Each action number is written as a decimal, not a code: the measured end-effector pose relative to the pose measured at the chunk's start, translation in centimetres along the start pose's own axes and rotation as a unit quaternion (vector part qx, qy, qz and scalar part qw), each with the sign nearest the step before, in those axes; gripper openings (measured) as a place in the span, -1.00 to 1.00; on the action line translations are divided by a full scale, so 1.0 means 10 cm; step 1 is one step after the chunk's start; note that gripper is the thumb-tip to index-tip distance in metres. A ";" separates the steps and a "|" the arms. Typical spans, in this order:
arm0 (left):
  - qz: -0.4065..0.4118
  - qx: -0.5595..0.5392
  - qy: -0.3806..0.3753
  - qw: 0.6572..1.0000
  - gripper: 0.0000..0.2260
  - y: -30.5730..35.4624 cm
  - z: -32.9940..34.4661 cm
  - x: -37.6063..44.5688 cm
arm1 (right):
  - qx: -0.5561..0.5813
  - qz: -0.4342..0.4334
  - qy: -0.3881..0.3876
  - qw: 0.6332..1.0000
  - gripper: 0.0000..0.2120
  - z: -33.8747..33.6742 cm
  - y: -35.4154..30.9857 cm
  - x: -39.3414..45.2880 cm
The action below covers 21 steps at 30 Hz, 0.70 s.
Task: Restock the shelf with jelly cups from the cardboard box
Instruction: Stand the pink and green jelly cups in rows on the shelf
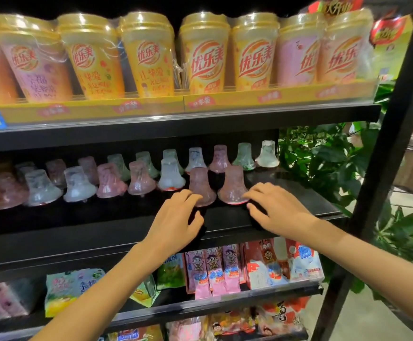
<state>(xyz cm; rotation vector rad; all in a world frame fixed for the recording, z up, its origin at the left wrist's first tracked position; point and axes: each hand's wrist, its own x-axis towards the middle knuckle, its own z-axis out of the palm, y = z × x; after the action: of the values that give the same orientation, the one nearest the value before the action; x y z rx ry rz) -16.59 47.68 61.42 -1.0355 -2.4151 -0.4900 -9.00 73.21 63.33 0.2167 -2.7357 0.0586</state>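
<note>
Several upturned jelly cups stand in two rows on the black middle shelf. Two pink jelly cups stand at the right end of the front row. My left hand reaches to the left pink cup, its fingertips touching the cup's wide base. My right hand touches the base of the right pink cup with loosely bent fingers. Both cups rest on the shelf. The cardboard box is out of view.
Tall yellow and pink drink cups fill the shelf above. Milk cartons and snack packs sit on the shelf below. A black upright post and green plants stand at the right. Bare shelf lies right of the cups.
</note>
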 end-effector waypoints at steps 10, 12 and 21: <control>0.001 0.046 -0.054 0.997 -0.55 0.00 0.27 -0.13 | 0.092 0.020 0.071 0.993 -0.59 0.47 0.01 -0.13; -0.003 0.064 -0.052 0.997 -0.51 0.02 0.27 -0.13 | 0.084 0.015 0.075 0.993 -0.58 0.50 0.02 -0.13; -0.068 0.031 -0.090 0.993 -0.50 0.10 0.27 -0.09 | 0.101 0.006 0.052 0.993 -0.57 0.51 0.07 -0.12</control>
<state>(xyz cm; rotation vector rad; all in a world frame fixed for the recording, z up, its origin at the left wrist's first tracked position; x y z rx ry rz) -16.04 49.13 58.89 -0.9281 -2.6542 -0.3772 -10.01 73.71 58.12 0.2468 -2.6259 0.3420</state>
